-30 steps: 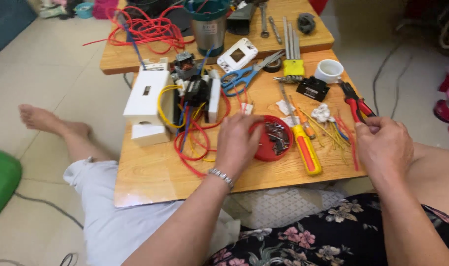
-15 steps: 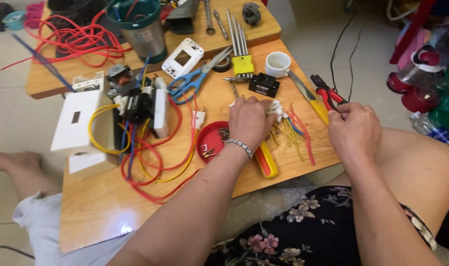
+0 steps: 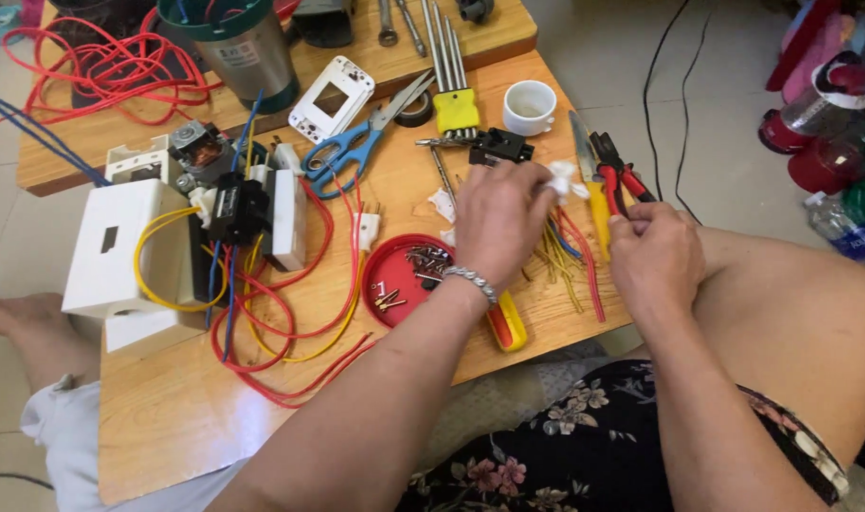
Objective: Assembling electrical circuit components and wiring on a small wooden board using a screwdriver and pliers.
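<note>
In the head view, the left hand (image 3: pixel 503 223) is seen to have been carried off the red dish (image 3: pixel 409 280), over which it lay a second ago, and up to the right, so that it now rests palm down on the table (image 3: pixel 167 417) with a small white scrap (image 3: pixel 563 178) at its fingertips; whether the grip is closed on that scrap cannot be told. The right hand (image 3: pixel 652 254) has been shifted little, and its grip is curled nearly closed, the thumb and fingers pinched at the red handles of the pliers (image 3: pixel 614 175), which lie just above it; a firm hold cannot be confirmed. The loose cut wires (image 3: pixel 570 261) are spread between the two grips. The dish, holding a heap of small screws, is found just below and to the left of the left grip, and one yellow-and-red screwdriver (image 3: pixel 503 322) lies under the left wrist. Beyond the left grip, one pair of blue scissors (image 3: pixel 342 156), one white cup (image 3: pixel 529 106), and one white box (image 3: pixel 119 246) with looped wiring are counted.
</note>
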